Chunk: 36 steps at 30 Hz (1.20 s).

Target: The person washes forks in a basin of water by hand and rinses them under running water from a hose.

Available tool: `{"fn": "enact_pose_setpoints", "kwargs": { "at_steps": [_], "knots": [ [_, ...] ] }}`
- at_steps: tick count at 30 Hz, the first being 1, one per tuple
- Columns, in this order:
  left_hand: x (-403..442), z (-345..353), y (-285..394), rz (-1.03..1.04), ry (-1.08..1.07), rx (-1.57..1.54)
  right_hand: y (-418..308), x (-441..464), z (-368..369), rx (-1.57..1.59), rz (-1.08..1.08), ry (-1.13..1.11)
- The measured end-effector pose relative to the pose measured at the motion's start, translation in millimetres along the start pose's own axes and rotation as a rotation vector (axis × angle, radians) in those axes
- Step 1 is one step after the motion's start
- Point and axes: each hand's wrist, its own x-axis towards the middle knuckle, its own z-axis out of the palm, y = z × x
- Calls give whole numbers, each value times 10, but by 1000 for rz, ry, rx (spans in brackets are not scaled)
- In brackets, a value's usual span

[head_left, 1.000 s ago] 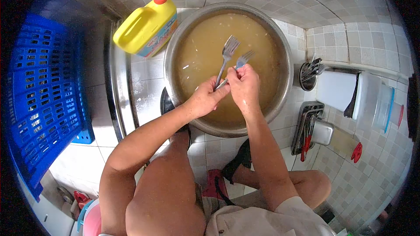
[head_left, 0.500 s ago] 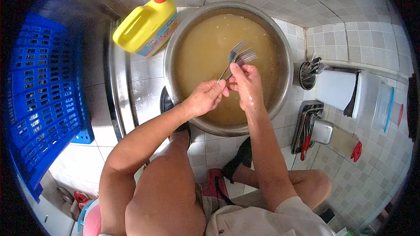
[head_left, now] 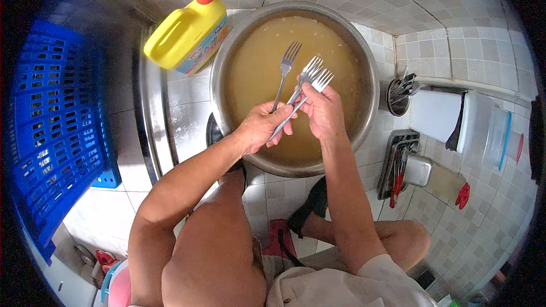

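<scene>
Over a round metal basin (head_left: pixel 365 131) of cloudy brownish water, both hands hold metal forks. My left hand (head_left: pixel 260 128) is closed on the handle of one fork (head_left: pixel 282 77), whose tines point up and away, and its fingers also touch the handles of the other forks. My right hand (head_left: pixel 325 111) pinches two more forks (head_left: pixel 311 74) just below their heads. Their tines fan out side by side beyond my right fingertips, and their handles run down to the left toward my left hand.
A yellow jug (head_left: pixel 187 34) with a red pump stands left of the basin. A blue crate (head_left: pixel 57 119) is at far left. On the right are a cup of utensils (head_left: pixel 398 96), a black tray (head_left: pixel 392 165), a metal container (head_left: pixel 420 171) and plastic containers (head_left: pixel 492 136).
The forks have spread apart: one now leans left from my left hand, while two stand fanned in my right. My right hand has shifted slightly right and down.
</scene>
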Motion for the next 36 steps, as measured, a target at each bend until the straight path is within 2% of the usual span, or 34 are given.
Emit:
{"fn": "enact_pose_setpoints", "kwargs": {
  "at_steps": [4, 6, 10, 13, 15, 22, 24, 25, 27, 28, 30, 32, 34, 35, 36],
  "knots": [
    [7, 44, 47, -30, 69, -7, 30, 9, 31, -22, -10, 73],
    [26, 50, 57, -28, 98, 68, 28, 28, 60, -80, -1, 217],
    [15, 48, 15, -13, 100, 114, -52, 75, -9, -209, -38, 223],
    [-5, 32, 2, 23, 46, -6, -44, 84, -61, -302, -77, 147],
    [-21, 50, 15, -34, 70, -61, -90, 70, -56, -116, -6, 7],
    [-35, 53, 15, -105, 11, -33, -250, 59, -18, -132, 6, -9],
    [-29, 64, 33, -148, -1, -29, -393, 66, 19, -442, 3, 162],
    [-25, 66, 34, -148, -2, -28, -373, 102, -25, -441, 2, 162],
    [-15, 74, 22, -131, -11, 13, -334, 186, -149, -379, -201, 222],
    [-21, 62, 5, -130, -11, 12, -381, 227, -210, -380, -201, 222],
    [-66, 3, -55, -166, -19, 54, -514, 289, -310, -340, -261, 373],
    [-82, -56, -90, -187, -19, 62, -592, 346, -312, -400, -300, 292],
    [-88, -40, -86, -213, -25, 65, -605, 372, -274, -869, -424, -105],
    [-85, -30, -68, -218, -48, 124, -622, 364, -260, -870, -425, -104],
    [-89, -18, -38, -223, -68, 183, -656, 345, -218, -876, -213, -290]
  ]
}}
